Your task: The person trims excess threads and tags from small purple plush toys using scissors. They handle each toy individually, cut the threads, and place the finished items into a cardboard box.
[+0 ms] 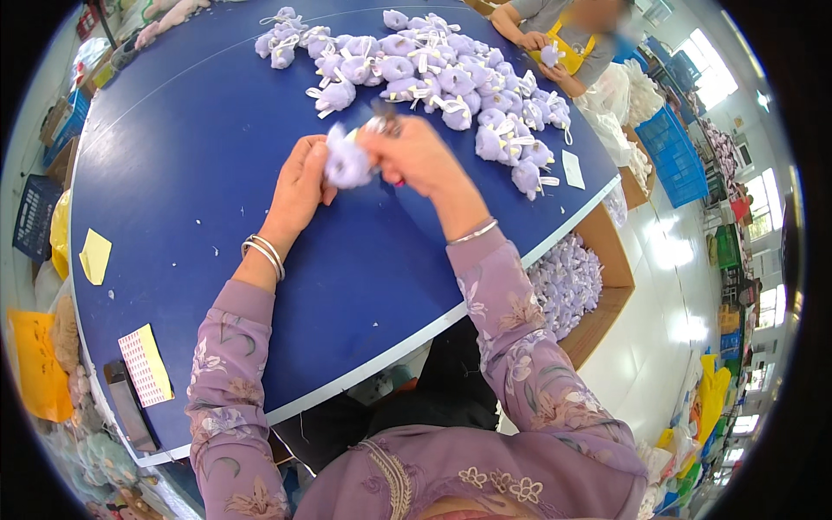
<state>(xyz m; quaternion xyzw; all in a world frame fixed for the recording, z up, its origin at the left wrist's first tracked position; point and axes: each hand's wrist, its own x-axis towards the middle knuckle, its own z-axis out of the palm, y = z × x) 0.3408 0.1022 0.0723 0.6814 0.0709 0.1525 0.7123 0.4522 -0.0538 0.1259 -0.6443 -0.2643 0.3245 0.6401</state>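
Observation:
Over the blue table (347, 286), my left hand (300, 180) pinches a small lavender plush ring (349, 165) by its left side. My right hand (422, 158) is closed against the plush's right side, its fingers curled. Something small and dark (387, 121) shows at the right fingers, too blurred to name, and a bit of pink shows below them. Just beyond both hands lies a large heap of similar lavender plush pieces (455, 80) with white loops and pale yellow bits.
An open cardboard box (607, 308) of lavender plush pieces stands right of the table. Across the heap, a person in a yellow apron (574, 48) holds another piece. On the table's left lie a label sheet (146, 364), a yellow paper (95, 256) and a dark flat object (130, 406).

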